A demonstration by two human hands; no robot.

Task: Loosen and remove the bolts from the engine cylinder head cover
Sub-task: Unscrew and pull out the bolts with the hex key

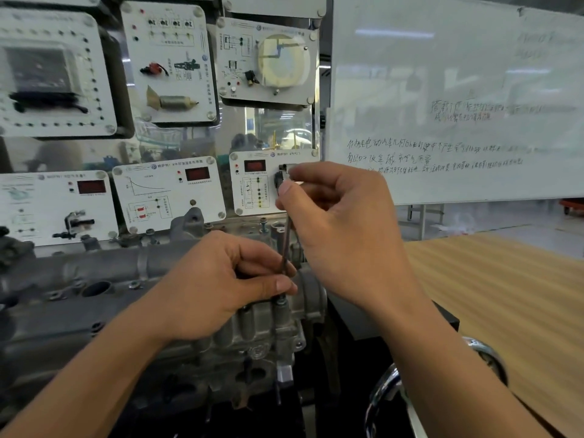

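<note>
A grey cast cylinder head cover (104, 273) lies across the lower left. A thin dark hex key (287, 245) stands upright over a bolt (280, 300) at the cover's near right corner. My left hand (221, 286) pinches the key's lower shaft just above the bolt. My right hand (341, 229) pinches the key's top end, higher up. Another bolt (263, 221) sticks up at the cover's far right edge. More bolt heads (134, 284) show along the cover to the left.
White training panels (167, 191) with displays and sockets stand right behind the engine. A whiteboard (458, 105) fills the upper right. A wooden table top (505, 295) lies to the right, with a chrome ring (483, 349) near my right forearm.
</note>
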